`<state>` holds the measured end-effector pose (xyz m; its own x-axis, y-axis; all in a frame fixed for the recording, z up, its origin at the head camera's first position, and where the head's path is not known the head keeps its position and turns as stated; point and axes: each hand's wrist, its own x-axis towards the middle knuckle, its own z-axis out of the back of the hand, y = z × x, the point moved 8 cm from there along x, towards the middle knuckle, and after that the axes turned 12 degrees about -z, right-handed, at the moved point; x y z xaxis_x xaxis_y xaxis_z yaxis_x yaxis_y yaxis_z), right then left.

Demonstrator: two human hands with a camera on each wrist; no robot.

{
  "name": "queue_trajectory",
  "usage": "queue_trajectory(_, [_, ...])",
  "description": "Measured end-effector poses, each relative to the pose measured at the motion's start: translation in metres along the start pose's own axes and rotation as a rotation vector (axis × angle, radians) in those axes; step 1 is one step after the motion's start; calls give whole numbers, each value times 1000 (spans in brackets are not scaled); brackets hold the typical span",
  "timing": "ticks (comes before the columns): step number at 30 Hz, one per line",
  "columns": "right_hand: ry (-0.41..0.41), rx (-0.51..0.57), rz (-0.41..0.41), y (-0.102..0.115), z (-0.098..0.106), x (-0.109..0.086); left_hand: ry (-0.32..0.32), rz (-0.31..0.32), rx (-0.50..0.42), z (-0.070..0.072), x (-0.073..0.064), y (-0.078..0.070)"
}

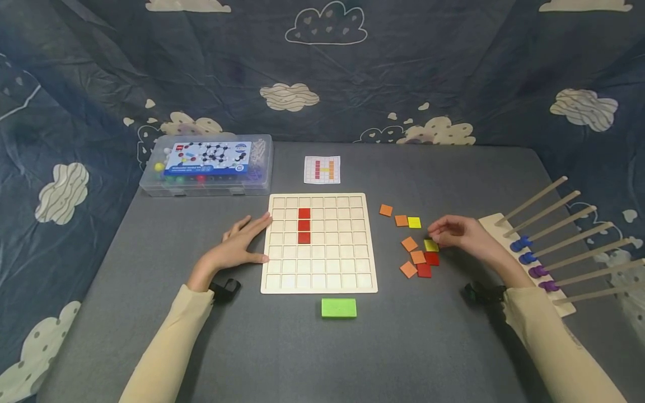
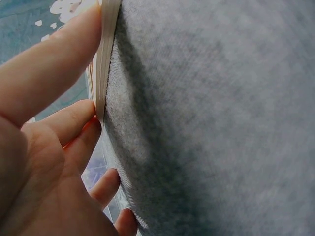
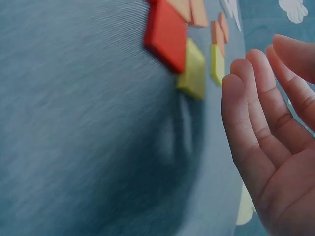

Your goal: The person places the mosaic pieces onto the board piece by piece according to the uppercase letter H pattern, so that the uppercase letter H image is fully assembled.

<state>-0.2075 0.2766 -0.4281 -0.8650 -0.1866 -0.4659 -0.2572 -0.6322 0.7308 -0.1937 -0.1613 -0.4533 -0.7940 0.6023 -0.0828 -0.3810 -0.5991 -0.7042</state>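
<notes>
A pale wooden grid board [image 1: 318, 263] lies flat, with three red tiles [image 1: 304, 225] in one column of its cells. My left hand [image 1: 234, 246] touches the board's left edge with thumb and fingertips, fingers spread; the left wrist view shows the thumb [image 2: 54, 64] against the board's side [image 2: 102, 64]. Right of the board, my right hand [image 1: 456, 232] is above the table beside a yellow tile [image 1: 431, 245], apart from it in the right wrist view, with nothing visible in the loosely extended fingers [image 3: 241, 113]. Near it lie two red tiles [image 1: 424, 271], another yellow tile [image 1: 414, 223] and several orange tiles [image 1: 409, 244].
Behind the board lies a small pattern card [image 1: 322, 170], with a clear plastic molecular model box [image 1: 206, 165] at the back left. A green block [image 1: 339, 308] sits in front of the board. At the right stands a wooden peg rack [image 1: 504, 230] with blue and purple pieces.
</notes>
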Motion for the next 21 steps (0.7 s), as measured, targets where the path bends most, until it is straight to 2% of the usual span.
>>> queue_trajectory(6, [35, -6, 38, -9, -2, -9, -2, 2, -1, 0, -1, 0])
queue_trajectory(11, [54, -54, 33, -12, -6, -11, -4, 0, -6, 1, -1, -1])
queue_trajectory(15, [26, -128, 41, -10, -9, -11, -5, -13, -3, 1, 0, -2])
queue_trajectory(21, [-15, -227, 112, -4, -16, -12, -4, -7, 12, 0, 0, 3])
